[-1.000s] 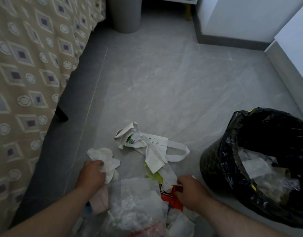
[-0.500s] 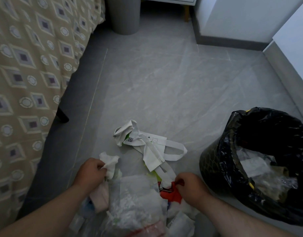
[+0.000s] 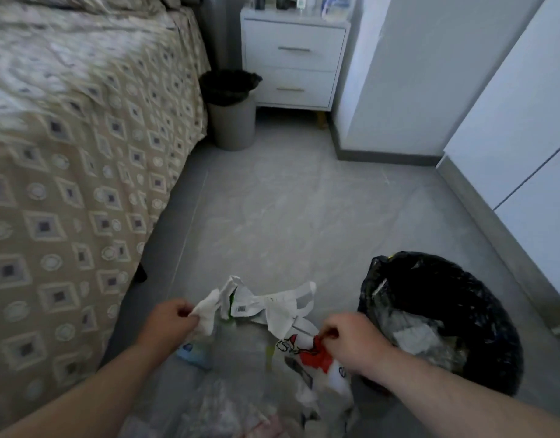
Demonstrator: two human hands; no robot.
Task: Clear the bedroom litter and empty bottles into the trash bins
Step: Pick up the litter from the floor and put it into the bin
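On the grey floor (image 3: 282, 216), at its near edge, a crumpled white tissue (image 3: 206, 314) is pinched between the thumb and curled fingers of the left hand (image 3: 172, 324). It seems lifted off the tiles. The right hand (image 3: 348, 343) pinches a red-and-white plastic wrapper (image 3: 313, 354), with more scraps hanging tangled below it. Between the two bundles sits a white carrier bag (image 3: 272, 306) with loop handles and a barcode label; whether either hand also has hold of it cannot be told. Blurred clear plastic (image 3: 221, 412) and a pale blue scrap (image 3: 193, 355) lie nearer the bottom edge.

Just beside the right hand stands the black-lined trash bin (image 3: 481, 298), its mouth open, with clear wrappers already inside. A second bin (image 3: 233, 128), grey with a black liner, stands well apart at the floor's far end, between the patterned bed (image 3: 82, 153) and the white nightstand (image 3: 293, 61).

The step in hand looks like gathering: both hands are loaded and nothing is dropped yet. The next move calls for carrying both handfuls right, over the near bin's rim, and releasing there. The trailing bag handles may snag or spill outside, so they want lifting high first. No bottles are in view.
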